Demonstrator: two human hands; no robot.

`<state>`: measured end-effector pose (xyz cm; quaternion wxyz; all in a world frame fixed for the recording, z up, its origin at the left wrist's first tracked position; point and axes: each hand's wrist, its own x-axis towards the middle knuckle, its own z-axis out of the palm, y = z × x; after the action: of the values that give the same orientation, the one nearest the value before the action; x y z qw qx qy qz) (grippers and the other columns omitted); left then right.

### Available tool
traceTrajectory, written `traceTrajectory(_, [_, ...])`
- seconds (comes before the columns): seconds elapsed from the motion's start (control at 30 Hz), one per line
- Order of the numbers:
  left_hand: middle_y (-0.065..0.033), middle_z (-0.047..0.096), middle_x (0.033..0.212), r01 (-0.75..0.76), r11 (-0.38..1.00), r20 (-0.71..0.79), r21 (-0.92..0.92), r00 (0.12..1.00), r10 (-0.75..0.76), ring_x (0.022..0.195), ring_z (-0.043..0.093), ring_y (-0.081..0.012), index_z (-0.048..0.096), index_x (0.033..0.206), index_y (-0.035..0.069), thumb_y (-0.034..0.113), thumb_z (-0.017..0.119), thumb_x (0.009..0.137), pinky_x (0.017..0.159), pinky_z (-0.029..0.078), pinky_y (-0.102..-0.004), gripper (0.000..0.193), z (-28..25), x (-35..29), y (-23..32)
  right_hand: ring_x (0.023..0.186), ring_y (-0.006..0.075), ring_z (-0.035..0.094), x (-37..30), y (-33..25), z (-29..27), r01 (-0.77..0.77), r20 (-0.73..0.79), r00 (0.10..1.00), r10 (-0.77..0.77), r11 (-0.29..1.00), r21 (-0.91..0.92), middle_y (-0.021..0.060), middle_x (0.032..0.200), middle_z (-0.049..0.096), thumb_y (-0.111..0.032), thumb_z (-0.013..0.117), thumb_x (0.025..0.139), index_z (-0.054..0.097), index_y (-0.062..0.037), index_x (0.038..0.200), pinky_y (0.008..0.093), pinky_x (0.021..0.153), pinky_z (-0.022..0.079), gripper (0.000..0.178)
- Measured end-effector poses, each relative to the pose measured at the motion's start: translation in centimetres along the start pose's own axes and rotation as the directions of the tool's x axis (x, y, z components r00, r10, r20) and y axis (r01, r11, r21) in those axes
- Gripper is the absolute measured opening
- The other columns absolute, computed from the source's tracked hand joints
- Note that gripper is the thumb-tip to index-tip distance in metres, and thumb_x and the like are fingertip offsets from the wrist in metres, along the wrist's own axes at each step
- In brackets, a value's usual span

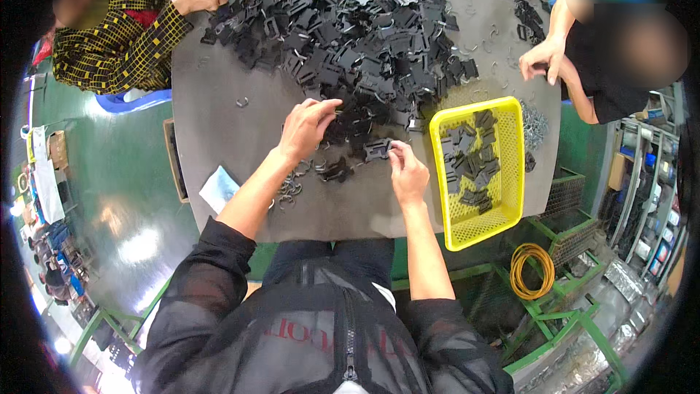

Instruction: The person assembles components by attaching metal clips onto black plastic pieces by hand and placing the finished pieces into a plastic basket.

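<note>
A pale blue-white paper slip or label [219, 188] lies at the near left corner of the grey worktop [219, 109], partly over its edge. A brown cardboard box [57, 149] sits on the green floor far to the left. Small coloured packages [656, 237] fill shelves at the right, too small to make out.

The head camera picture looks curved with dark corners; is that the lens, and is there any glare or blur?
In the head view the fisheye lens bows the grey table edges and leaves black corners; overhead lights glare off the green floor; the left hand, right hand and yellow basket look fairly sharp; co-workers' faces are blurred.
</note>
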<state>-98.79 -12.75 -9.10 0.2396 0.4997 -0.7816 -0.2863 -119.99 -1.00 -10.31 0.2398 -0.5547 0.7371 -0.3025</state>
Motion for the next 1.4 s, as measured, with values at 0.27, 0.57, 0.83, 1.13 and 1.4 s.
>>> traceTrajectory(0.27, [-0.0047, 0.053, 0.109, -0.053, 0.955, -0.107, 0.29, 0.99, 0.088, 0.105, 0.047, -0.0234, 0.059, 0.093, 0.01, 0.011, 0.064, 0.074, 0.081, 0.041, -0.0374, 0.02, 0.4, -2.7, 0.3, 0.078, 0.0291, 0.06, -3.5, 2.1, -0.1, -0.045, 0.089, 0.992, 0.085, 0.924, -0.379, 0.0089, 0.083, 0.059, -0.015, 0.058, 0.083, 0.057, -0.0109, 0.089, 0.0401, 0.063, 0.049, 0.008])
traceTrajectory(0.57, [-0.0032, 0.053, 0.096, -0.193, 0.967, 0.107, 0.164, 0.978, 0.177, 0.095, 0.048, -0.0222, 0.058, 0.097, 0.01, 0.014, 0.066, 0.073, 0.076, 0.039, -0.0351, 0.025, 8.2, -1.0, 4.9, 0.072, 0.0221, 0.055, -4.4, -0.3, -1.2, -0.161, -0.141, 0.974, 0.18, 0.977, 0.139, 0.009, 0.084, 0.052, -0.006, 0.052, 0.086, 0.053, -0.0033, 0.09, 0.0316, 0.061, 0.046, 0.004])
traceTrajectory(0.83, [-0.0066, 0.055, 0.089, -0.087, 0.994, 0.232, 0.073, 0.97, 0.068, 0.088, 0.054, -0.0245, 0.06, 0.093, 0.01, 0.019, 0.067, 0.073, 0.072, 0.046, -0.0372, 0.023, 13.5, 0.6, 7.0, 0.069, 0.0101, 0.053, -5.9, 1.5, -1.8, -0.347, -0.168, 0.869, 0.466, 0.815, 0.465, 0.0025, 0.082, 0.052, -0.006, 0.051, 0.09, 0.053, -0.0047, 0.09, 0.0242, 0.059, 0.043, 0.002])
traceTrajectory(1.13, [-0.0088, 0.063, 0.075, -0.179, 0.925, 0.328, 0.335, 0.943, 0.063, 0.077, 0.062, -0.0247, 0.063, 0.076, 0.009, 0.014, 0.055, 0.077, 0.067, 0.05, -0.0376, 0.01, 14.0, 2.3, 5.8, 0.076, 0.008, 0.056, -5.9, 3.4, -2.3, -0.33, 0.116, 0.909, 0.401, 0.522, 0.786, -0.0006, 0.083, 0.058, -0.011, 0.054, 0.09, 0.054, -0.0092, 0.091, 0.021, 0.062, 0.043, 0.002])
traceTrajectory(1.4, [-0.0064, 0.061, 0.076, -0.152, 0.988, -0.033, -0.036, 0.988, 0.151, 0.075, 0.058, -0.0249, 0.061, 0.081, 0.008, 0.009, 0.062, 0.075, 0.066, 0.048, -0.0356, 0.006, 7.8, 0.9, 3.6, 0.073, 0.0076, 0.056, -5.3, 3.9, -2.0, -0.558, 0.464, 0.783, 0.413, 0.137, 0.819, -0.0013, 0.081, 0.059, -0.011, 0.057, 0.088, 0.054, -0.0093, 0.094, 0.0193, 0.058, 0.041, 0.006])
